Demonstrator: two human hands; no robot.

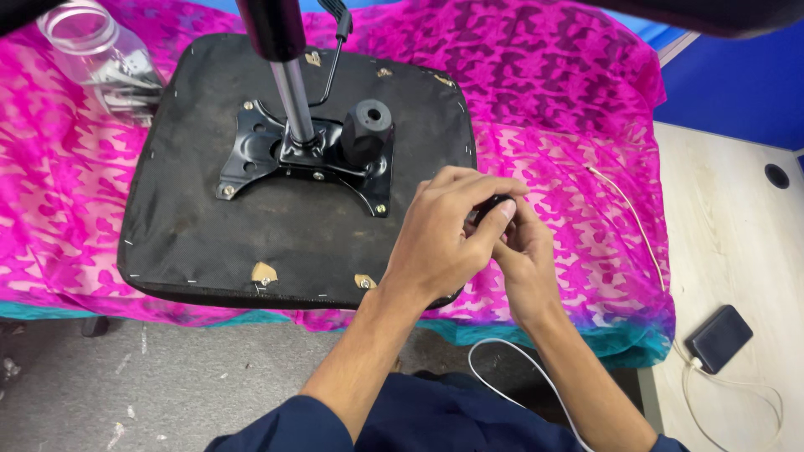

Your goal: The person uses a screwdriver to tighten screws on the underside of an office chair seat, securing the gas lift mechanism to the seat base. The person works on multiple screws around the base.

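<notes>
An upturned black chair seat (201,226) lies on a pink patterned cloth (553,92). A black metal mounting plate (251,151) is bolted to its underside, with a chrome gas-lift column (293,96) rising from it and a black knob (367,125) beside the column. My left hand (440,238) and my right hand (523,259) meet at the seat's near right corner. Both pinch a small black part (490,205), mostly hidden by my fingers.
A clear glass jar (96,50) holding metal pieces stands at the far left. A dark phone-like device (718,337) with a white cable (737,389) lies on the pale desk at right. A thin cream cord (628,209) crosses the cloth. Grey floor lies below.
</notes>
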